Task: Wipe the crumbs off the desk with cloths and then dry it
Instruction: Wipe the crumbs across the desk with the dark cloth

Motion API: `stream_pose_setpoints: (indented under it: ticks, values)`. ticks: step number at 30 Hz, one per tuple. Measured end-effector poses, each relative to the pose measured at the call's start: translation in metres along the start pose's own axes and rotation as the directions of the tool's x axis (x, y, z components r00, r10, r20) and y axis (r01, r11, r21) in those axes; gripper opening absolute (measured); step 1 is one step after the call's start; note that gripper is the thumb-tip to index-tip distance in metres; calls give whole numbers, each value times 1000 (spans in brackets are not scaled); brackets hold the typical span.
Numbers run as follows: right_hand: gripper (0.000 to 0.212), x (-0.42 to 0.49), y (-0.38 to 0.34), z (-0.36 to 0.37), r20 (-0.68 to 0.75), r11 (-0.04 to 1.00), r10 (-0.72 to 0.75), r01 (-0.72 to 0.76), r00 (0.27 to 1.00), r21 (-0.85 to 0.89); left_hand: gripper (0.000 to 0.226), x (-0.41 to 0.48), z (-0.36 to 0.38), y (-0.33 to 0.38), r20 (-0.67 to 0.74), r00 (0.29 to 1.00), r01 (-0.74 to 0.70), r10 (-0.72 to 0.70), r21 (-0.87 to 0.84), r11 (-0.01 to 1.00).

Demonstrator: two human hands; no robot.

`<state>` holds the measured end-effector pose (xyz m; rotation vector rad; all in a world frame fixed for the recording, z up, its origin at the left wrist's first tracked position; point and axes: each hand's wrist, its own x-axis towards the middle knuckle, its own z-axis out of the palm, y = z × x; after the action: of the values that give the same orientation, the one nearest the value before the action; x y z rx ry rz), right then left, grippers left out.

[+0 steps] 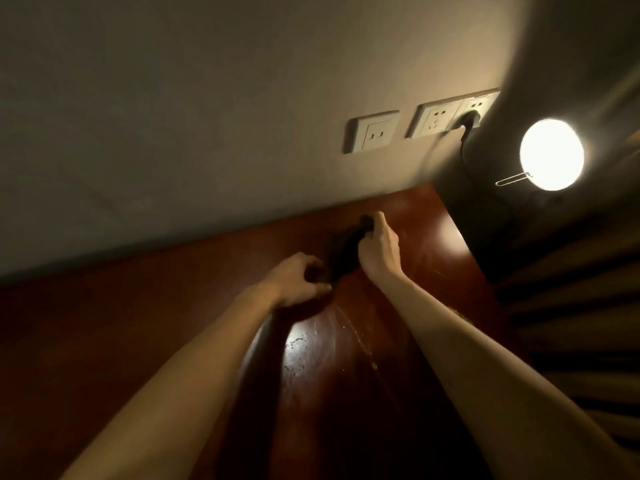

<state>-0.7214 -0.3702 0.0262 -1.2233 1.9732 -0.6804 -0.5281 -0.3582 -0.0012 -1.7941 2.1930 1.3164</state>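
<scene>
Two bare forearms reach in from the bottom edge across one red-brown wooden desk, seen from the head camera in dim, warm light. On the polished top between the arms lies a bright patch of glare, and beside it a thin curved line of pale crumbs runs away toward the hands; they are too small to count.

Farther out, both hands meet on one dark cloth, which lies bunched on the desk near its back edge, just short of the wall. The left hand has its fingers curled at the near end of the cloth and seems to pinch it, though blur and shadow hide the fingertips. The right hand is clenched around the far end, knuckles up, with the fabric showing past the top of its fist.

Behind the desk rises a plain grey wall. It carries three white socket faces: a single plate on the left and, just beside it, two more set side by side. One black plug sits in the rightmost face, and its single cord drops down out of sight.

At the far right one round lamp burns bright white, with one thin metal loop at its lower left edge. Below the lamp a dark ribbed surface borders the desk's right side; what it is cannot be told.
</scene>
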Motion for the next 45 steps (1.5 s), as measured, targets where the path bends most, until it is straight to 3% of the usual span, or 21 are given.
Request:
stream_pose_setpoints:
  ticks: [2, 5, 8, 10, 12, 16, 22, 24, 27, 31, 34, 39, 42, 45]
  values:
    - [44, 1, 20, 7, 20, 972, -18, 22, 1000, -234, 67, 6, 11, -20, -108, 994, 25, -2, 214, 977]
    - [45, 2, 35, 18, 26, 927, -184, 183, 983, -327, 73, 10, 14, -51, -237, 971, 120, -24, 398, 909]
    - [78, 13, 48, 38, 152, 807, -310, 344, 938, -480, 70, 14, 18, -78, -259, 965, 158, -40, 455, 876]
    - [79, 21, 59, 56, 305, 701, -331, 449, 893, -555, 68, 15, 24, -90, -263, 964, 156, -37, 447, 881]
    - [71, 29, 66, 74, 362, 624, -345, 500, 866, -601, 68, 15, 34, -98, -312, 950, 152, -10, 435, 887]
    - [66, 61, 54, 95, 272, 666, -362, 451, 892, -595, 67, 18, 41, -105, -381, 924, 147, 33, 432, 890]
    - [63, -5, 62, 79, 359, 674, -336, 489, 871, -554, 73, 21, 25, -100, -221, 973, 144, -63, 372, 917]
    - [66, -16, 70, 73, 431, 697, -316, 515, 845, -499, 79, 20, 19, -99, -151, 984, 142, -94, 349, 926]
    - [69, 21, 64, 79, 383, 715, -345, 504, 857, -485, 92, 23, 15, -101, -99, 990, 133, -105, 346, 929]
    - [60, 65, 47, 97, 314, 683, -390, 501, 866, -532, 110, 25, 19, -105, -132, 988, 125, -81, 367, 922]
    - [57, 24, 60, 101, 338, 653, -421, 540, 842, -531, 120, 24, 20, -105, -133, 989, 115, -72, 353, 929]
    - [60, -30, 82, 86, 499, 601, -358, 604, 789, -523, 110, 21, 17, -102, -118, 991, 94, -57, 333, 938]
    - [63, 8, 71, 90, 463, 576, -407, 614, 788, -539, 97, 22, 21, -103, -156, 986, 101, -54, 312, 945]
    - [66, 51, 49, 97, 338, 659, -412, 532, 846, -531, 91, 24, 22, -104, -178, 982, 114, -59, 317, 942]
